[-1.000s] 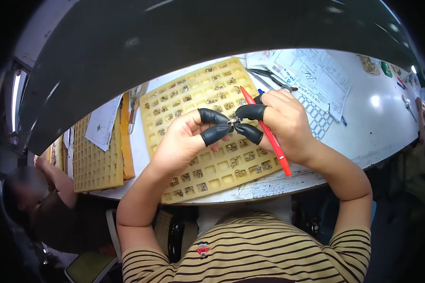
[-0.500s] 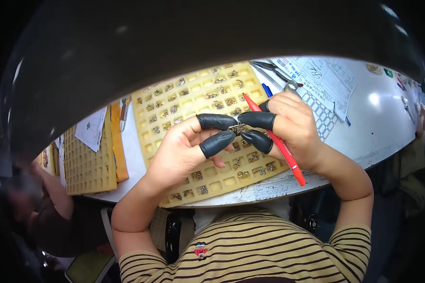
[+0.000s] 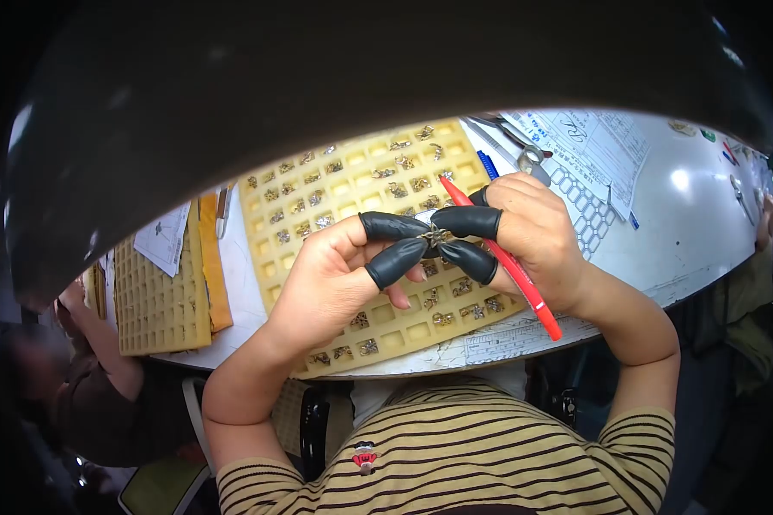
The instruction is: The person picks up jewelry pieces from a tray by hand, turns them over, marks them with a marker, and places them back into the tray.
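Note:
Between my two hands is a small metal jewelry piece (image 3: 435, 236), pinched from both sides; its exact kind is too small to make out. My left hand (image 3: 331, 266) grips it between thumb and forefinger, both in black finger cots. From the other side my right hand (image 3: 524, 232) holds it, also with black-covered fingertips. A red pen (image 3: 524, 287) lies slantwise in my right hand. Beneath both hands is a yellow foam tray (image 3: 391, 343) of square pockets, many with small metal pieces in them.
Another yellow pocketed tray (image 3: 159, 300) stands at the left with a paper on it. Pliers (image 3: 511, 130), a blue pen (image 3: 487, 165), a metal ring-shaped thing (image 3: 532, 157) and printed sheets (image 3: 605, 150) lie at the back right. At far left a person's arm (image 3: 103, 339) reaches the table.
My fingertips have shifted slightly around the metal piece, and it has turned a little. The red pen's tip has dipped slightly. At the left, the other person's arm has moved.

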Demonstrator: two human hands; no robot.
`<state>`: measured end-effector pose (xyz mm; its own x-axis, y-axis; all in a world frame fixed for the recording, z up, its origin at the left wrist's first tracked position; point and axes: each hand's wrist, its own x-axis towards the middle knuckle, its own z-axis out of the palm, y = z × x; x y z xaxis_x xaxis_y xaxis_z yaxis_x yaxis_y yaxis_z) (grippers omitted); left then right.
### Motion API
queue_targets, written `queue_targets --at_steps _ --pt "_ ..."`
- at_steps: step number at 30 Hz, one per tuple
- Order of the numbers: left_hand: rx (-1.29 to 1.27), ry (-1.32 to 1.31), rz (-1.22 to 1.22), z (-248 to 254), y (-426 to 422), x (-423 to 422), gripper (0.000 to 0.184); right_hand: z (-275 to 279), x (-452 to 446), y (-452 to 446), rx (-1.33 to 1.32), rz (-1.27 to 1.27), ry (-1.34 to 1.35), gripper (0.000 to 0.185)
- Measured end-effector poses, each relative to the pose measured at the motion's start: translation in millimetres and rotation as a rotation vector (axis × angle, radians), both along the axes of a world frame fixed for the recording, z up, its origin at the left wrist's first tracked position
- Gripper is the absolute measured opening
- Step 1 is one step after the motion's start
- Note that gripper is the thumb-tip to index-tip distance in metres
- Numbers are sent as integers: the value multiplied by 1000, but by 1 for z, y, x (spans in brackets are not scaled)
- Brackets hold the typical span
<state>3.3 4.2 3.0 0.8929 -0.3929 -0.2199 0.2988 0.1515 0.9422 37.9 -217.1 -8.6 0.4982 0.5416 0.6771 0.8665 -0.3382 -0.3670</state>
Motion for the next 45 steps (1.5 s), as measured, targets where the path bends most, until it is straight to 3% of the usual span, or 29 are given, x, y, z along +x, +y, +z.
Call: queue_targets --at_steps 17,23,29,34,36,40,45 --pt "33 -11 18 2 -2 -2 20 0 0 0 -10 -2 14 32" --pt "72 -152 85 3 -1 5 15 4 1 -1 -73 -68 -2 26" --pt "517 -377 348 7 13 51 17 2 14 -5 38 -156 10 20" --pt "680 -433 356 -19 15 71 17 4 12 -6 31 -197 -2 19" --pt "965 -687 372 -24 14 75 18 3 11 -6 21 -195 -17 19" --pt "1212 -707 330 -15 14 71 16 3 12 -7 4 -192 -44 21" --pt "1209 -722 336 -1 34 63 13 1 13 -8 -20 -188 -64 24"
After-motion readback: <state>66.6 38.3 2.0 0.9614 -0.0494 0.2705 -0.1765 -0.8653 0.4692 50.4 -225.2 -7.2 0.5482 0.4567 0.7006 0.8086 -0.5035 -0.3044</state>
